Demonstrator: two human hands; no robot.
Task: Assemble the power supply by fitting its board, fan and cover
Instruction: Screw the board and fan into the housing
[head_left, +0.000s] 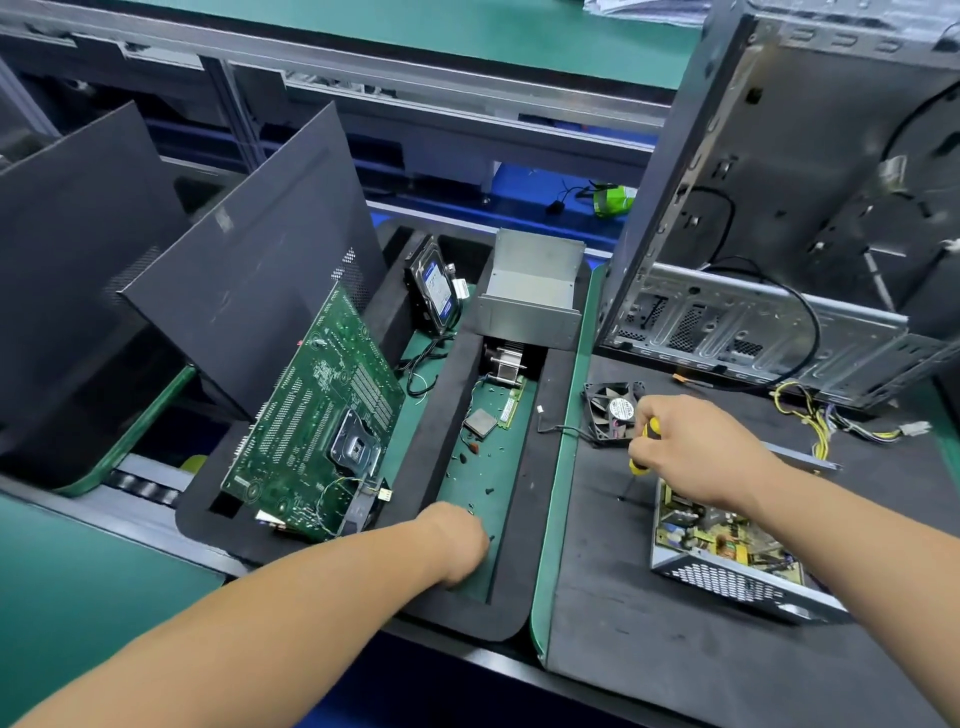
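The power supply case lies on the black mat at the right, open on top, with its board inside. A black fan lies on the mat just beyond it, its thin wire trailing left. The grey metal cover stands at the far end of the middle tray. My right hand grips a yellow-handled screwdriver, tip down on the mat beside the case's far left corner. My left hand reaches down into the green-floored tray, fingers curled among small screws; whether it holds one is hidden.
A green motherboard leans in the left foam slot, with dark panels behind it. A hard drive, a heatsink and a chip sit in the trays. An open computer chassis stands at the right, yellow cables beside it.
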